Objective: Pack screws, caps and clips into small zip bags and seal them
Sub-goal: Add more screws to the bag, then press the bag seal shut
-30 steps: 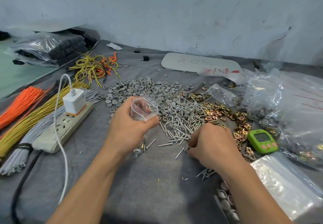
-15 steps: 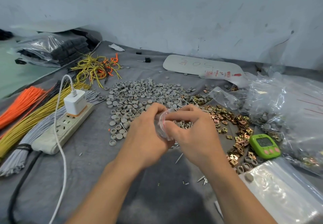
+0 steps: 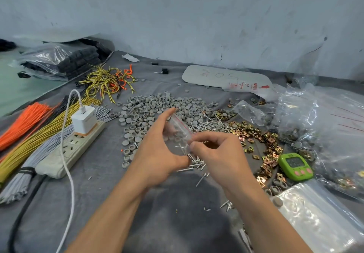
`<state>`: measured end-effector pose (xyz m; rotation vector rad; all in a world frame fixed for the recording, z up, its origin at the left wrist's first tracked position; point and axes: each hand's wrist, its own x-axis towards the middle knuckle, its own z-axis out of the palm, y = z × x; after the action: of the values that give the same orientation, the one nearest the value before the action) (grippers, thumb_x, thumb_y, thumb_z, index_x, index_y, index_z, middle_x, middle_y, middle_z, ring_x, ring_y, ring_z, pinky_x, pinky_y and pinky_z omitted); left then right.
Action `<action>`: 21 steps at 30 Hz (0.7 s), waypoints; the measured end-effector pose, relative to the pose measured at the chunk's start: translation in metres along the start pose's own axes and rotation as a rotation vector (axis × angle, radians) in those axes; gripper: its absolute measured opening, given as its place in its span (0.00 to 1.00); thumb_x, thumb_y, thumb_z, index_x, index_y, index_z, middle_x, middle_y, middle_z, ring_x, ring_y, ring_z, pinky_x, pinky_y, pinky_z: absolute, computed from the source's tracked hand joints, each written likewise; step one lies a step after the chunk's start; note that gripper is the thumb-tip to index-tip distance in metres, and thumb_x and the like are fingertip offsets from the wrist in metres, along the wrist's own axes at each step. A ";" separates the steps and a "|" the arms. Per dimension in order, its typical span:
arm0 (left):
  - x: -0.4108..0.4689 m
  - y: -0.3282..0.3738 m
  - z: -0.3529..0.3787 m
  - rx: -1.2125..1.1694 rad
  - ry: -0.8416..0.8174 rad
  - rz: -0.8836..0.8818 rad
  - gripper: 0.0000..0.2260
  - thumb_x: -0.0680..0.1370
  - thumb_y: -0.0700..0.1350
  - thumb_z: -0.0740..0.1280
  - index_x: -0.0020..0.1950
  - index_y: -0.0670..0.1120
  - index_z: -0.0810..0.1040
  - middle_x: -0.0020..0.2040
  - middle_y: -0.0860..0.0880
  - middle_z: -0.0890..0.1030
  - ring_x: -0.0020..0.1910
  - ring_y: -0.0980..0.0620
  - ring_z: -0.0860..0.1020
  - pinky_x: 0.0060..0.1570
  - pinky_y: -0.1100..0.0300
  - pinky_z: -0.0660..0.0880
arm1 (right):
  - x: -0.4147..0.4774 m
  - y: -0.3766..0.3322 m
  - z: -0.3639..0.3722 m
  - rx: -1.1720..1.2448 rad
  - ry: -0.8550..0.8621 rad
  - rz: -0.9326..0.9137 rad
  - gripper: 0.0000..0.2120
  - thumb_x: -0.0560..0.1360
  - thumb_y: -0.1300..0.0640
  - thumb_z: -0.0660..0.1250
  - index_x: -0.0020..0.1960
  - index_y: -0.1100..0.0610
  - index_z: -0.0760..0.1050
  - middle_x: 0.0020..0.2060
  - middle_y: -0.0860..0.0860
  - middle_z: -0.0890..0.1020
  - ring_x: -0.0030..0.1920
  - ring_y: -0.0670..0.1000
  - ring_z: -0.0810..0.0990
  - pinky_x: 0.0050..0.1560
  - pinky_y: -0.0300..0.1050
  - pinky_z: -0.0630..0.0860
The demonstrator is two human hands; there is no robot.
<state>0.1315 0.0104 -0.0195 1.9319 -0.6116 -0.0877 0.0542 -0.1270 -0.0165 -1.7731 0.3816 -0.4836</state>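
Clear plastic forms the small zip bag (image 3: 178, 134), which we hold in the air over the grey cloth surface (image 3: 98, 203), left of the green timer (image 3: 295, 166). Our left hand (image 3: 157, 150) grips the bag from its left side, fingers curled behind it and the forefinger reaching up along its red-lined mouth. Our right hand (image 3: 218, 154) pinches the bag's right edge between thumb and fingertips. What the bag contains is too blurred to name. Silver screws (image 3: 208, 126) lie in a loose pile under and just behind the hands, left of the timer. Grey caps (image 3: 149, 110) spread farther left and behind. Brass-coloured clips (image 3: 262, 144) curve around the timer's left side, some touching it. Large clear bags (image 3: 325, 118) are heaped behind and to the right of the timer. A power strip (image 3: 72, 148) with a white charger (image 3: 84, 121) sits far to the timer's left, beside bundled wires (image 3: 29, 134).
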 end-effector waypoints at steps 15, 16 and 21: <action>0.004 0.000 -0.016 -0.605 0.050 -0.200 0.10 0.65 0.48 0.76 0.42 0.45 0.87 0.38 0.50 0.84 0.36 0.59 0.78 0.39 0.70 0.75 | 0.003 -0.005 -0.024 0.396 0.134 0.015 0.17 0.73 0.66 0.75 0.59 0.50 0.84 0.36 0.51 0.85 0.35 0.48 0.81 0.46 0.44 0.79; 0.005 0.000 -0.014 -0.602 0.064 -0.201 0.09 0.67 0.48 0.76 0.43 0.45 0.87 0.37 0.49 0.83 0.35 0.58 0.77 0.39 0.69 0.75 | 0.004 -0.004 -0.023 0.388 0.136 0.037 0.17 0.73 0.65 0.76 0.58 0.50 0.84 0.36 0.51 0.86 0.35 0.48 0.81 0.48 0.46 0.80; 0.007 0.003 -0.013 -0.651 0.136 -0.226 0.12 0.67 0.52 0.75 0.40 0.43 0.86 0.37 0.45 0.81 0.35 0.55 0.77 0.42 0.65 0.75 | 0.003 -0.003 -0.019 0.346 0.081 0.082 0.13 0.73 0.63 0.77 0.54 0.49 0.86 0.39 0.54 0.87 0.40 0.51 0.84 0.52 0.48 0.80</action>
<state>0.1403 0.0174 -0.0093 1.3501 -0.2256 -0.2620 0.0473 -0.1432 -0.0095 -1.4013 0.3991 -0.5297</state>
